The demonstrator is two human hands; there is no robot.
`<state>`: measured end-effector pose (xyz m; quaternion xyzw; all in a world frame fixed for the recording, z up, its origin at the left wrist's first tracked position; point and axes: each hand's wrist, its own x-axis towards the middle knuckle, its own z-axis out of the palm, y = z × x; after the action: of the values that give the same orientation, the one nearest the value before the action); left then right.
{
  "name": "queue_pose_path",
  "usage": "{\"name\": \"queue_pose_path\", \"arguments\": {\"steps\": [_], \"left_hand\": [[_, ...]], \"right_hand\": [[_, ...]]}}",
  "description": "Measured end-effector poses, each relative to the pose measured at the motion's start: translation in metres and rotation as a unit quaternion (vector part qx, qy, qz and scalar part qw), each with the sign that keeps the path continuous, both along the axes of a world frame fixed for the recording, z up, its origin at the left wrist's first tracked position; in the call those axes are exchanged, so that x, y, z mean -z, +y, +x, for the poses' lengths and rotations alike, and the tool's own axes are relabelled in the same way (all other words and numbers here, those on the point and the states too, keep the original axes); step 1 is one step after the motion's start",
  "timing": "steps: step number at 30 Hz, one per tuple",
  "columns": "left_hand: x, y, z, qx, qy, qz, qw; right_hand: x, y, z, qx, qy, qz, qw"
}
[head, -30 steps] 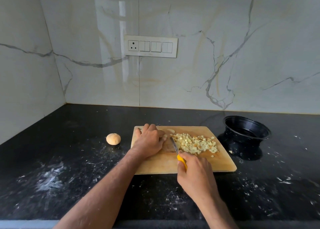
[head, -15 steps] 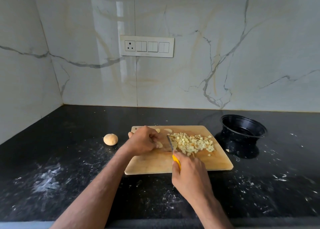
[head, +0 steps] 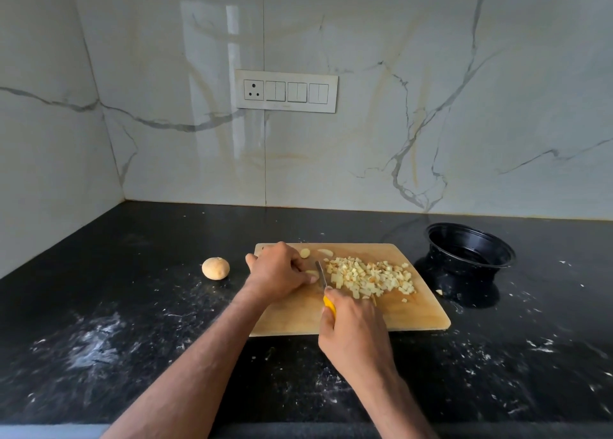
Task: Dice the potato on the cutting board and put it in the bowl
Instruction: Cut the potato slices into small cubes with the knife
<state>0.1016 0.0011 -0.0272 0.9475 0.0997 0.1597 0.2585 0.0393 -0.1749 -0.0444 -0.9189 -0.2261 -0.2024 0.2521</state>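
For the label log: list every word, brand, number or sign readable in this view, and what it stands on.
None can be read. The switch panel on the wall shows a socket and blank rocker switches, with no lettering that can be made out. The knife, cutting board and black bowl show no print either.

Matt wooden cutting board (head: pixel 414 312), glossy black plastic bowl (head: pixel 471 249), polished marble wall (head: pixel 431 107)

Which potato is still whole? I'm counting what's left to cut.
The round whole potato lying on the black counter left of the cutting board. The potato on the board is already a diced pile.
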Motion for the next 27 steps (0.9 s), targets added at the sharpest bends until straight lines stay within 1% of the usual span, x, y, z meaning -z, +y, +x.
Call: {"name": "queue_pose_path", "arguments": {"steps": [4,7,12,19,23,27], "left_hand": [[-0.001,0.003,0.000,0.017,-0.004,-0.042,0.999],[0.001,0.002,0.000,0.020,0.004,-0.034,0.999],[0.003,-0.001,0.001,0.000,0.005,-0.050,0.999],[0.001,-0.003,0.002,-0.017,0.016,-0.024,0.999],[0.003,-0.001,0.000,-0.001,0.012,-0.033,0.999],[0.002,0.005,-0.005,0.049,0.021,-0.060,0.997]], "right_hand": [[-0.002,0.002,0.000,-0.006,-0.004,-0.003,1.000],[-0.005,0.005,0.004,-0.010,-0.007,-0.007,1.000],[-0.003,0.011,0.006,-0.023,0.009,-0.030,0.999],[0.002,-0.002,-0.007,-0.041,0.035,-0.011,0.998],[0.000,-0.020,-0.020,-0.036,0.054,-0.004,0.998],[-0.010,-0.026,-0.020,-0.023,0.034,0.038,0.998]]}}
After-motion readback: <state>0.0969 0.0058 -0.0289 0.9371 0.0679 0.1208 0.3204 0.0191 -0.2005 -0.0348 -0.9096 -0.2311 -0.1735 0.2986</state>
